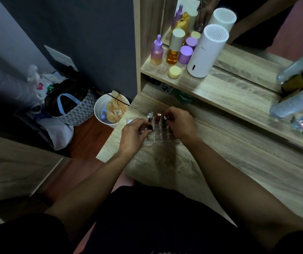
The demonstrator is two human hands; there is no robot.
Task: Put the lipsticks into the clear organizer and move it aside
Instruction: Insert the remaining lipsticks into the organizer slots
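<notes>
A clear organizer with small square slots stands on the wooden desk near its left end. A silver-capped lipstick and a dark red lipstick stand upright in its back slots. My left hand is at the organizer's left side, its fingers closed on a black-capped lipstick over a front slot. My right hand is at the right side, fingertips pinching a dark lipstick with a silver band in a back slot.
A raised shelf behind the organizer carries purple and amber bottles, a yellow jar and a white cylinder device before a mirror. Clear bottles lie at the right. A white bin and bags sit on the floor left of the desk.
</notes>
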